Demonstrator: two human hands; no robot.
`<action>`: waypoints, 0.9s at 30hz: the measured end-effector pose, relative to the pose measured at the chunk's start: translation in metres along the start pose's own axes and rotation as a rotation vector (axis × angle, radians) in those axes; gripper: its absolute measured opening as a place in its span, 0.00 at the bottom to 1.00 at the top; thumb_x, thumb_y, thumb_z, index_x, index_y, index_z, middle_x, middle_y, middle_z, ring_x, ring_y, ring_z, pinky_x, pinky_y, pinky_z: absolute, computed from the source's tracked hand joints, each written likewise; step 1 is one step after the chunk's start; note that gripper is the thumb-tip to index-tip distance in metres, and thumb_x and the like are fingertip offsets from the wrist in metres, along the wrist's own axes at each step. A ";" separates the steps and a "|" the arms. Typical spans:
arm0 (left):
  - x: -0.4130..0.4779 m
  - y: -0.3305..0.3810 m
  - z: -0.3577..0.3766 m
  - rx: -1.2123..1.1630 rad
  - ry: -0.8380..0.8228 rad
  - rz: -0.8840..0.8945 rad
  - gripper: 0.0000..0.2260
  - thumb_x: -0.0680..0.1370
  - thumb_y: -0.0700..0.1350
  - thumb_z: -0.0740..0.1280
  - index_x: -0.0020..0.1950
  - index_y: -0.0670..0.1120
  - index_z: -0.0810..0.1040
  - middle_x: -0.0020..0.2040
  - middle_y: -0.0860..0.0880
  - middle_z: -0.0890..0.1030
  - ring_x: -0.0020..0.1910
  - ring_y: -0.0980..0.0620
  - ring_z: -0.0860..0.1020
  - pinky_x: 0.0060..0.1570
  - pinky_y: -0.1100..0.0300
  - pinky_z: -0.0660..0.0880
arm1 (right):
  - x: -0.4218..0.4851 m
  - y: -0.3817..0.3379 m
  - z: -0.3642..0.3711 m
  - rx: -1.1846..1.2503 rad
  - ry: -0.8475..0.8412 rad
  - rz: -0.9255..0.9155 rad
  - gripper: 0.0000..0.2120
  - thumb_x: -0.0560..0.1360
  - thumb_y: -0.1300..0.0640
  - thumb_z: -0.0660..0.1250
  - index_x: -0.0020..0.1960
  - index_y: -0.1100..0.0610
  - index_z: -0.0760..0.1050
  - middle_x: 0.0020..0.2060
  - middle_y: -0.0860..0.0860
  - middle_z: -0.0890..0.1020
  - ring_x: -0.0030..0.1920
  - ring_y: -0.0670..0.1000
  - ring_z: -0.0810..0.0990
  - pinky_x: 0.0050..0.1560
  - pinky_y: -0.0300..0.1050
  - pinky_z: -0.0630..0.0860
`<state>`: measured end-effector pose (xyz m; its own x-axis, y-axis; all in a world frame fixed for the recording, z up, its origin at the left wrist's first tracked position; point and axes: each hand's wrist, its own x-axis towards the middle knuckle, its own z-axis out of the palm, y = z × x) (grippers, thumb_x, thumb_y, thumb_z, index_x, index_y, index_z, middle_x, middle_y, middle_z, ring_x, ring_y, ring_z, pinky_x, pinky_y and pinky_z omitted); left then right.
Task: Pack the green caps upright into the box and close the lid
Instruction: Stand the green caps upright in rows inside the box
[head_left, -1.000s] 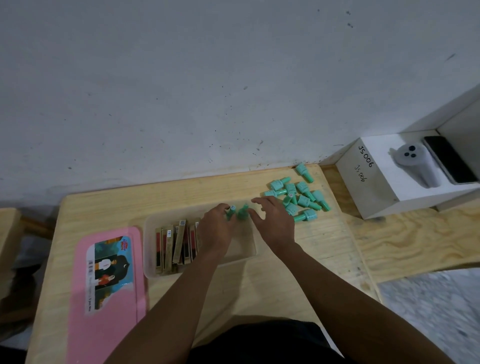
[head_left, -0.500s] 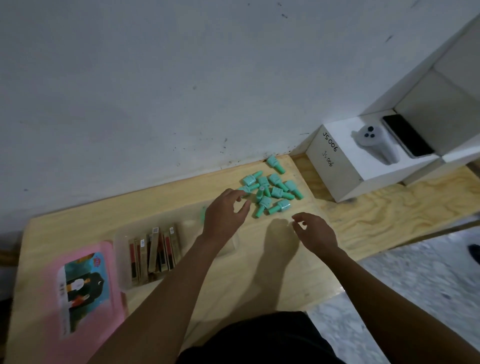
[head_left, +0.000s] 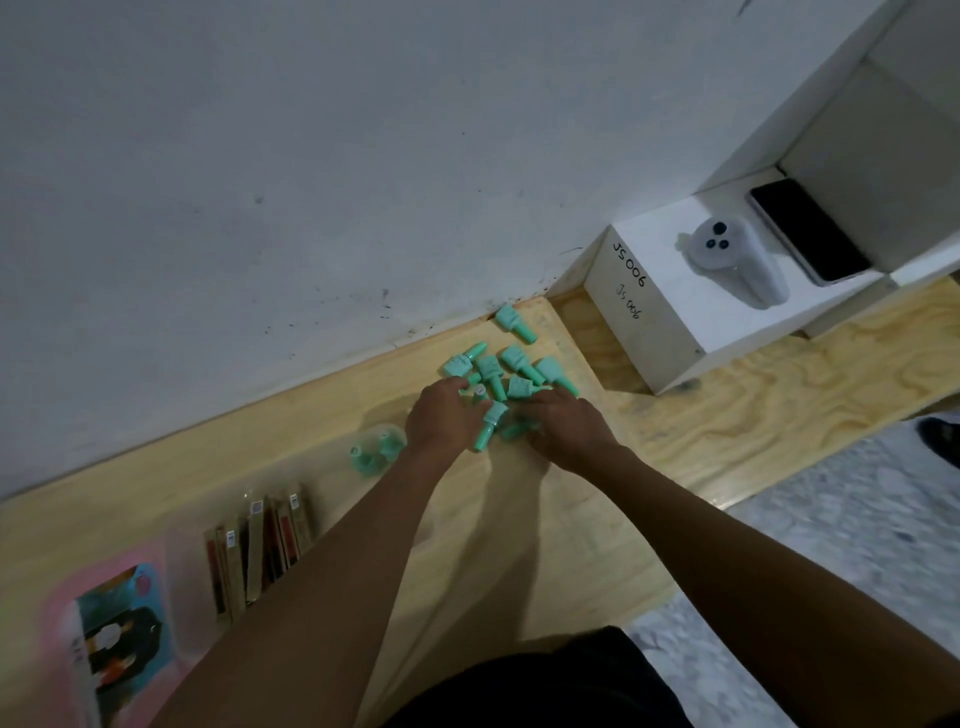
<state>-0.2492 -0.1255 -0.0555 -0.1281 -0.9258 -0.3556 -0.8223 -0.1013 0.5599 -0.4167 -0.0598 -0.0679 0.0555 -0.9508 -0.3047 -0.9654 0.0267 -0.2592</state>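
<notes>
Several green caps (head_left: 511, 361) lie loose in a pile on the wooden table (head_left: 519, 519), near the wall. My left hand (head_left: 441, 423) rests on the pile's left side, its fingers closed around one lying green cap (head_left: 490, 423). My right hand (head_left: 563, 426) covers the pile's near side with its fingers curled over more caps; its grip is hidden. Two green caps (head_left: 371, 452) stand upright in the right end of the clear box (head_left: 337, 486). The pink lid (head_left: 54, 618) lies flat to the left of the box.
Several brown sachets (head_left: 254, 545) stand in the box's left end. To the right, a white cube (head_left: 639, 332) labelled JS006 carries a white device (head_left: 735, 260) and a dark phone (head_left: 808, 228). The wall runs along the table's far edge. Speckled floor (head_left: 831, 545) lies at right.
Both hands left the box and moved right onto the cap pile. The two caps they held now stand in the box. The view swung right and tilted.
</notes>
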 end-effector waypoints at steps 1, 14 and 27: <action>0.000 0.002 0.001 0.013 0.021 0.007 0.19 0.71 0.55 0.71 0.59 0.50 0.80 0.55 0.47 0.82 0.55 0.45 0.80 0.51 0.54 0.76 | 0.003 0.002 0.000 -0.011 0.002 -0.020 0.18 0.77 0.51 0.66 0.67 0.45 0.74 0.67 0.48 0.74 0.67 0.53 0.70 0.59 0.50 0.72; -0.003 0.001 -0.025 -0.344 -0.017 0.066 0.13 0.75 0.45 0.69 0.57 0.42 0.80 0.54 0.45 0.82 0.48 0.45 0.81 0.52 0.50 0.79 | -0.023 0.010 0.010 0.815 0.174 0.417 0.13 0.75 0.47 0.69 0.56 0.52 0.82 0.50 0.46 0.83 0.52 0.48 0.80 0.53 0.48 0.78; -0.076 -0.054 -0.085 -0.633 0.031 0.108 0.09 0.76 0.46 0.69 0.55 0.46 0.81 0.46 0.50 0.82 0.38 0.57 0.81 0.38 0.61 0.77 | -0.078 -0.077 0.008 1.104 0.373 0.328 0.14 0.74 0.50 0.72 0.57 0.55 0.79 0.43 0.49 0.86 0.42 0.42 0.83 0.42 0.34 0.77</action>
<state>-0.1479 -0.0807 0.0042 -0.1679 -0.9521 -0.2556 -0.3182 -0.1931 0.9282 -0.3444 0.0147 -0.0311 -0.4038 -0.8751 -0.2668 -0.1721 0.3591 -0.9173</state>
